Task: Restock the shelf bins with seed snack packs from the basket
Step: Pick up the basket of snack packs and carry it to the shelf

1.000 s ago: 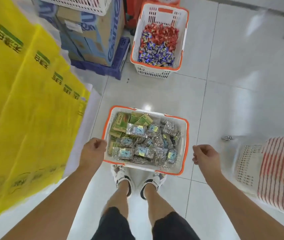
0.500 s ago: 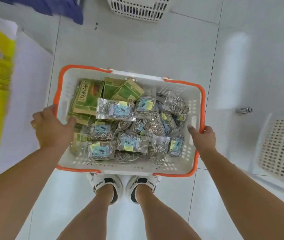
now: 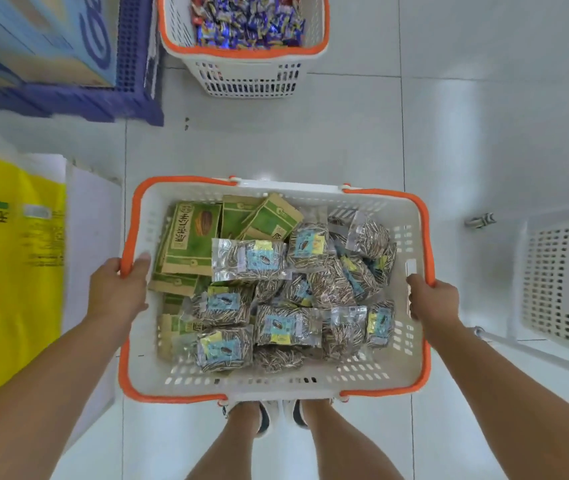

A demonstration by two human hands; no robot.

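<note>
While your left hand (image 3: 118, 292) and right hand (image 3: 432, 301) grip the white orange-rimmed plastic basket (image 3: 411, 368), carrying's underway; next, reach the shelf bins, free one hand.

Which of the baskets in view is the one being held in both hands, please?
The near basket with seed packs: the left hand and right hand grip its orange rim. The sweets basket and the white basket sit untouched.

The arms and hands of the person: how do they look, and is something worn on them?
Both forearms are bare, with no sleeves in view. The left hand and right hand wear no gloves, and no ring, watch or bracelet shows. A short, unpainted thumbnail is visible on the left hand.
</note>
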